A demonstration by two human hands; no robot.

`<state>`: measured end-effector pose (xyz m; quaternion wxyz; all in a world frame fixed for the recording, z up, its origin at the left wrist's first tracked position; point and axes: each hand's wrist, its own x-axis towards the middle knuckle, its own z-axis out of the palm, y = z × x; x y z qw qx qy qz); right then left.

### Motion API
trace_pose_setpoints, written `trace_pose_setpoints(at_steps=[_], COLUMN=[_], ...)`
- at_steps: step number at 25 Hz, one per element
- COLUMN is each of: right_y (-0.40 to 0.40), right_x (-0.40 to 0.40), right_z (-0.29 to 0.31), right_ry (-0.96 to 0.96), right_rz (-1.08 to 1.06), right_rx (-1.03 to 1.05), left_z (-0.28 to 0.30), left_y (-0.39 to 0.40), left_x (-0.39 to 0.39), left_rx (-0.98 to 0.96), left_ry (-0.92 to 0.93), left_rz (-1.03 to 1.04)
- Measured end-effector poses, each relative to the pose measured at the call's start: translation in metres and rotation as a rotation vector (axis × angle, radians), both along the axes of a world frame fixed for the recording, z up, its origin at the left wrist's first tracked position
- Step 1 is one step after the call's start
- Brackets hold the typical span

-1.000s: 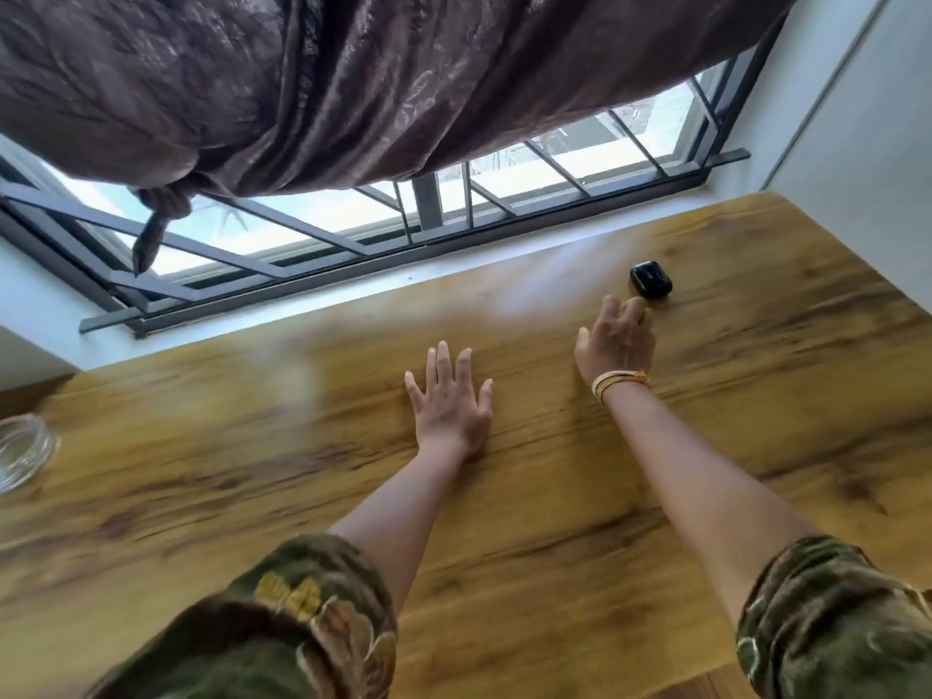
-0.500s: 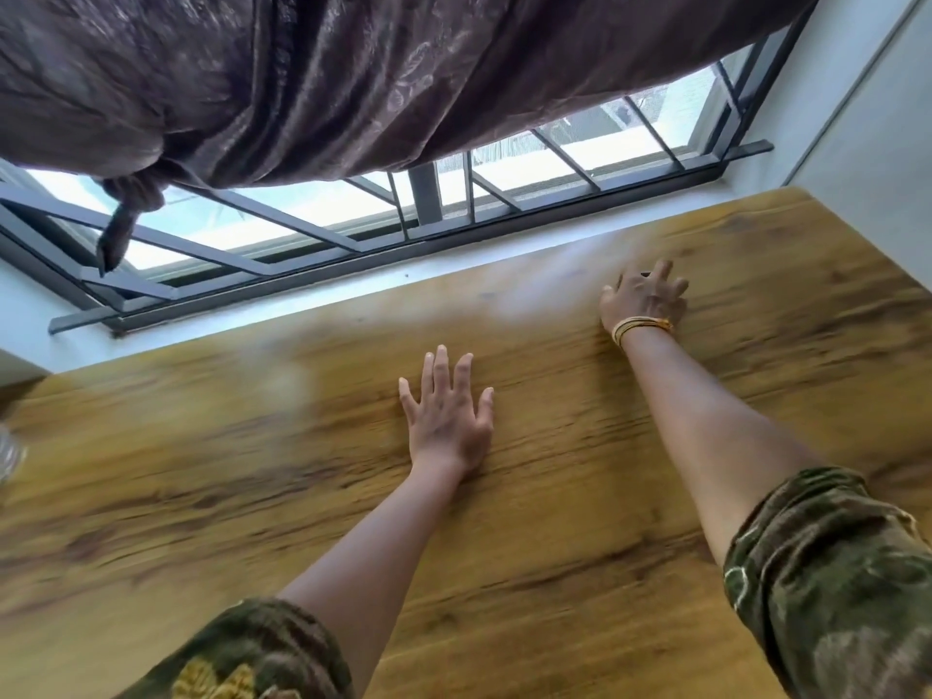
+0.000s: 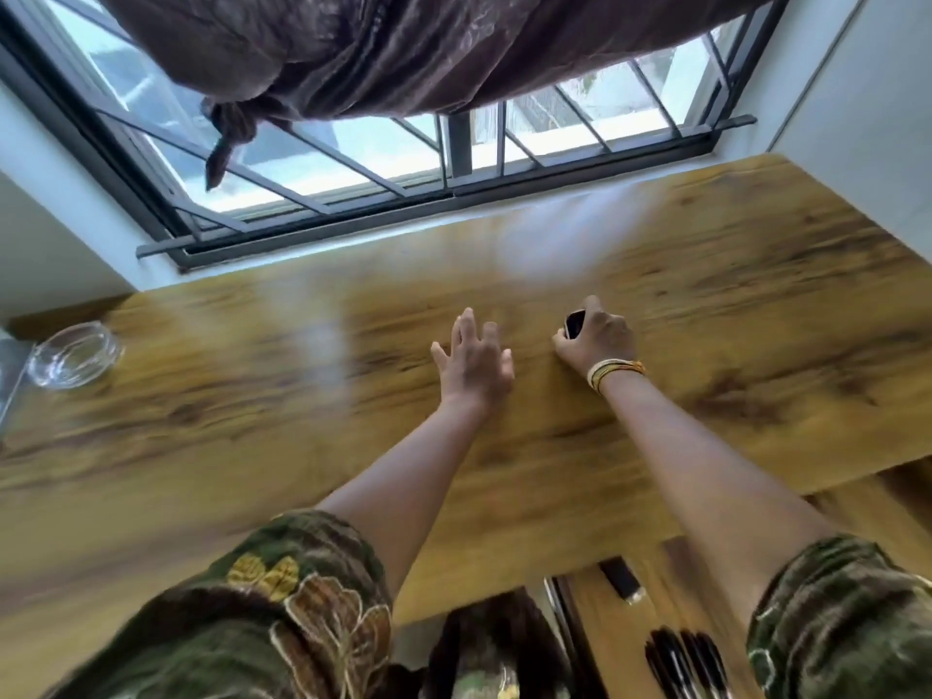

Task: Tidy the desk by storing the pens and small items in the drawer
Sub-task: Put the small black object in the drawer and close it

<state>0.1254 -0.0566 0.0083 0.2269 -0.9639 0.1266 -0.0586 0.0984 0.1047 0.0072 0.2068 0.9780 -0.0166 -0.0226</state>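
Centrally, the right hand (image 3: 595, 340) was curled around a small black case (image 3: 574, 323), gripping it just above the wooden tabletop (image 3: 731, 305); only the case's upper end showed past the fingers. Yellow and white bangles (image 3: 615, 373) sat on that wrist. Left hand (image 3: 474, 358) lay flat on the tabletop just beside the right, fingers spread, gripping nothing. Both forearms reached forward out of green patterned sleeves (image 3: 282, 612).

A clear glass dish (image 3: 73, 353) stood at the far left of the tabletop, well apart from the hands. Below the tabletop's near edge the drawer (image 3: 655, 628) stood pulled out on the right, with several dark pens (image 3: 686, 663) lying side by side inside and another dark object (image 3: 621, 580) nearer the tabletop edge (too blurred to identify). Behind the tabletop, a barred window (image 3: 454, 158), with a brown curtain (image 3: 403, 47) bunched and knotted above it.
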Motion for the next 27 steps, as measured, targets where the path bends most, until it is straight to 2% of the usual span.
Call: trace_pose_setpoints(at_steps=[4, 10, 18, 20, 25, 27], right_y=[0.027, 0.033, 0.005, -0.014, -0.087, -0.117], right_x=[-0.084, -0.189, -0.27, -0.296, -0.362, -0.381], right_z=[0.001, 0.0, -0.006, -0.012, -0.032, -0.04], right_ry=[0.01, 0.085, -0.015, 0.004, 0.231, 0.325], right_rz=[-0.033, 0.02, 0.055, 0.057, 0.057, 0.101], right_rx=[0.134, 0.279, 0.515, 0.482, 0.457, 0.389], left_z=[-0.014, -0.023, -0.026, -0.027, -0.035, -0.039], left_y=[0.029, 0.037, 0.006, -0.005, -0.069, -0.107], left_x=[-0.105, -0.208, -0.267, -0.284, -0.358, -0.389], left_rx=[0.023, 0.053, 0.083, 0.086, -0.184, -0.342], left_ry=[-0.045, -0.033, 0.135, 0.14, 0.036, 0.102], left_rz=[-0.058, -0.15, -0.067, -0.039, 0.187, 0.234])
